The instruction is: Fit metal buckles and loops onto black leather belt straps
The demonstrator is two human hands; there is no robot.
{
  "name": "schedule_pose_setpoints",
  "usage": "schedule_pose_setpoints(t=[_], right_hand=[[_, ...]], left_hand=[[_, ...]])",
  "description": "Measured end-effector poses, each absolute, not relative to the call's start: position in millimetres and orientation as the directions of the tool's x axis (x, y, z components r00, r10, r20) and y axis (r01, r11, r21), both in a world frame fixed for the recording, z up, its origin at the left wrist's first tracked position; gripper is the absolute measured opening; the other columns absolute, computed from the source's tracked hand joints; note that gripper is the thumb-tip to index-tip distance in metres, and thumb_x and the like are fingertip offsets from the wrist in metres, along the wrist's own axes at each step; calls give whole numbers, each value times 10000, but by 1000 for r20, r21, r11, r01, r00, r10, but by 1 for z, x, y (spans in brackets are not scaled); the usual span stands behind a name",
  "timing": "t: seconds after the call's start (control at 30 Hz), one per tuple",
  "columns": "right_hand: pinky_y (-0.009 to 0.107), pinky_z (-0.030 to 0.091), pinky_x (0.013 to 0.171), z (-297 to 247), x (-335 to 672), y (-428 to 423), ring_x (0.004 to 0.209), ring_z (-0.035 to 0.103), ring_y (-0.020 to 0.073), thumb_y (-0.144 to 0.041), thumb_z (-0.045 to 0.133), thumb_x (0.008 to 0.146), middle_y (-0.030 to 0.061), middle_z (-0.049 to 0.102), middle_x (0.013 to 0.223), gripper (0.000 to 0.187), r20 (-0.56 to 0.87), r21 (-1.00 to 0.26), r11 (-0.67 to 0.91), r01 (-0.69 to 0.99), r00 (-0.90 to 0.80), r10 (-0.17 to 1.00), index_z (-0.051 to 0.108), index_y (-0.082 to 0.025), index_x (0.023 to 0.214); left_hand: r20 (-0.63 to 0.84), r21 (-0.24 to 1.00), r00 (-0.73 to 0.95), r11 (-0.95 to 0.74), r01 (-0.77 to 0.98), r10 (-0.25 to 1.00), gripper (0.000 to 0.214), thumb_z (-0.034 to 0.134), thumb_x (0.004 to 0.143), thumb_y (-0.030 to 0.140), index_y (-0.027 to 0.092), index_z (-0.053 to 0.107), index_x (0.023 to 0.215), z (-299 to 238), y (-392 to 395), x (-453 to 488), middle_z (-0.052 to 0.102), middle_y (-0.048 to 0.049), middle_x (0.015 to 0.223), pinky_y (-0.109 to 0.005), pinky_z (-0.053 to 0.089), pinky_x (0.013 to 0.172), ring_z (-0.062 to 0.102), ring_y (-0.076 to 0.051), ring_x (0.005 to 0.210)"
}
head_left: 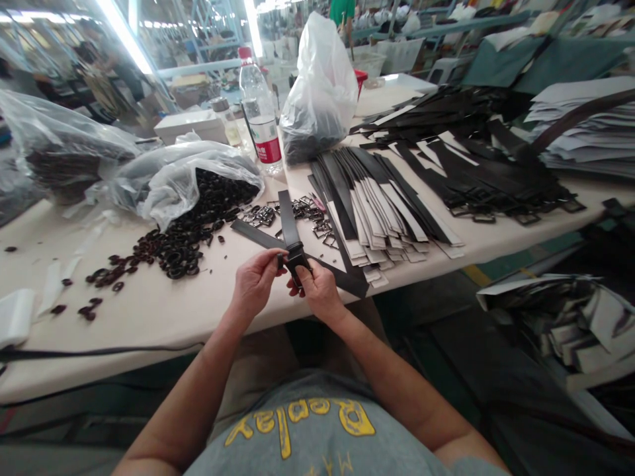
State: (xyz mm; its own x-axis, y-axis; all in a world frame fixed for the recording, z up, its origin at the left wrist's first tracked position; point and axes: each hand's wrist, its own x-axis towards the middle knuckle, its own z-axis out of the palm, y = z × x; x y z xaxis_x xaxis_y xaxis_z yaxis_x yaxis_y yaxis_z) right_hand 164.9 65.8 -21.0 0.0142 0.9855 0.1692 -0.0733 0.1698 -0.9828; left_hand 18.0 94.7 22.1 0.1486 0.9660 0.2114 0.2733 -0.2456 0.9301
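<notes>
Both of my hands meet at the table's front edge around one black belt strap [288, 221]. My left hand [255, 281] pinches a small dark loop at the strap's near end. My right hand [320, 285] is closed on that same end, where a black loop [296, 253] wraps the strap. The strap runs away from me over a second black strap [258, 235] lying flat. Just behind lie several metal buckles [317, 225]. A heap of dark loops [183, 241] spills from a clear plastic bag [169, 182] to the left.
Fanned black and white straps [377, 198] lie to the right, with buckled belts [486, 185] beyond. A water bottle [260, 119] and a knotted plastic bag [322, 92] stand behind. Another bag [59, 149] sits far left. The cream table [149, 311] ends near my lap; more straps [570, 324] lie low at right.
</notes>
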Motion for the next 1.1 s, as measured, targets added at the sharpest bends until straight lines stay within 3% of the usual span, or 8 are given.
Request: schedule_pose_setpoints(t=[0.1, 0.2, 0.47, 0.7, 0.9, 1.1], right_hand=[[208, 437, 469, -22, 165, 65, 486, 631, 133, -498, 476, 1011, 7, 682, 670, 338, 212, -977, 212, 7, -14, 977, 540, -198, 870], [214, 446, 515, -23, 165, 65, 504, 636, 133, -416, 478, 1022, -6, 681, 662, 274, 243, -963, 247, 105, -51, 969, 532, -203, 859], [202, 441, 542, -21, 167, 65, 519, 634, 119, -258, 518, 1027, -30, 679, 657, 160, 198, -948, 221, 230, -120, 973, 560, -190, 888], [203, 447, 530, -22, 168, 66, 510, 632, 122, -309, 499, 1020, -21, 676, 653, 192, 230, -954, 250, 163, -132, 964, 566, -188, 887], [206, 450, 513, -17, 177, 65, 529, 612, 121, -336, 449, 992, 2, 667, 683, 231, 220, -974, 227, 9, -200, 955, 539, -186, 842], [214, 456, 499, -11, 185, 61, 523, 564, 121, -422, 403, 993, 17, 645, 673, 336, 228, -969, 193, -157, -248, 941, 564, -168, 843]], left_hand=[[307, 864, 184, -354, 359, 934, 249, 566, 909, 309, 205, 776, 991, 24, 98, 16, 678, -58, 981, -248, 535, 705, 640, -151, 814], [302, 853, 206, -361, 378, 931, 229, 598, 885, 291, 202, 789, 973, 26, 101, 15, 678, -41, 866, -251, 509, 712, 622, -148, 784], [104, 987, 93, -114, 113, 990, 211, 794, 680, 345, 154, 732, 745, 23, 105, 22, 689, -5, 655, -234, 512, 598, 598, -123, 606], [107, 986, 215, -131, 100, 971, 205, 817, 693, 326, 173, 798, 828, 29, 97, 15, 692, -27, 747, -246, 526, 618, 629, -142, 683], [68, 994, 278, -89, 61, 958, 172, 801, 734, 319, 165, 746, 683, 19, 95, 18, 597, -3, 755, -261, 518, 551, 610, -123, 575], [111, 967, 232, -159, 199, 966, 181, 784, 744, 321, 172, 739, 653, 18, 95, 22, 586, -6, 698, -233, 476, 562, 583, -125, 619]])
